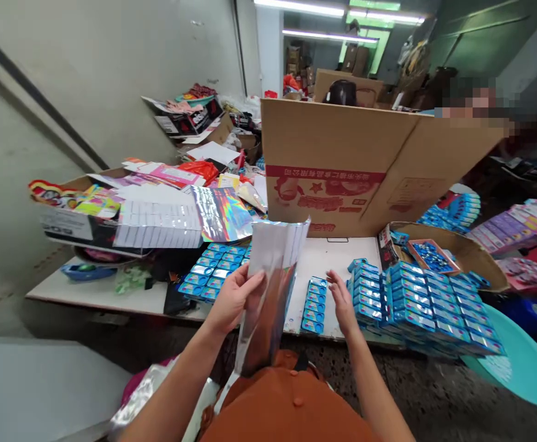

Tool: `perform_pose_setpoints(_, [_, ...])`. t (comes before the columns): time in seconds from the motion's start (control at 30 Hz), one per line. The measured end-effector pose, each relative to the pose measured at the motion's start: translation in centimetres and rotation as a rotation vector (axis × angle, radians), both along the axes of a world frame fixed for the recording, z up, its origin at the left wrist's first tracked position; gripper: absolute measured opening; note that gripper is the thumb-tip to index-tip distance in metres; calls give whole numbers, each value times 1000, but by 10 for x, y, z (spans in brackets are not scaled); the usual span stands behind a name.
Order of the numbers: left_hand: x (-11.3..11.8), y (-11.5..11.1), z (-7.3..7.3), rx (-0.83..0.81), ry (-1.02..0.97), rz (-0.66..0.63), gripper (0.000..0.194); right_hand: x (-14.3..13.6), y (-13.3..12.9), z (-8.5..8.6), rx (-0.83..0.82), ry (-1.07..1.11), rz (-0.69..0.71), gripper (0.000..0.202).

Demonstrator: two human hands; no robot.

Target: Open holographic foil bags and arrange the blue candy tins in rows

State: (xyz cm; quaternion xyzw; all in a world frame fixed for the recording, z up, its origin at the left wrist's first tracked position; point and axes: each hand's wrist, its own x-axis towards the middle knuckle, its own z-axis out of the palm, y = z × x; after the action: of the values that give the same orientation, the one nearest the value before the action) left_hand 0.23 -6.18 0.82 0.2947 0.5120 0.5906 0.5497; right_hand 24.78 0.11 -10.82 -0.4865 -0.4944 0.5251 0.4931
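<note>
Along the wall runs a white-topped worktable (342,250), the largest item observed. Standing on it is a brown corrugated cardboard panel (324,141) with a red printed band. At the table's right lies a tiered block of blue retail packs (429,304), with a turquoise basin (533,374) lower down beside it.

Between the person's body and the table edge stands the silvery film sheet (275,258), roughly upright and slightly tilted. Finish: matte grey-white on the left portion, mirror-glossy on the right, with brownish-orange reflections lower down. Its upper edge is uneven and creased. Whether it is one layer or several cannot be determined.

Left of the film, further blue packs (215,267) lie in rows, their faces showing round recesses. The left hand (238,294) pinches the film's left side, thumb on the near face. The right hand (341,299) is empty, fingers extended, just beside a single row of blue packs (313,310); contact cannot be confirmed.
</note>
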Motion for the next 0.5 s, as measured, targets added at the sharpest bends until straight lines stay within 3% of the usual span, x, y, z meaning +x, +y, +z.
perform_pose_setpoints(0.1, [12,-6,-6,-56,-23,59,38,-14,13,9,-24,107,70,61])
perform_pose_setpoints(0.27, [17,0,-11,-44,14,118,43,-24,23,21,-39,302,188,43])
perform_pose_setpoints(0.37, [15,4,-13,6,102,152,43,-9,24,31,-32,368,156,32])
perform_pose_setpoints(0.5, [11,8,-16,116,240,249,43,19,29,52,22,274,53,29])
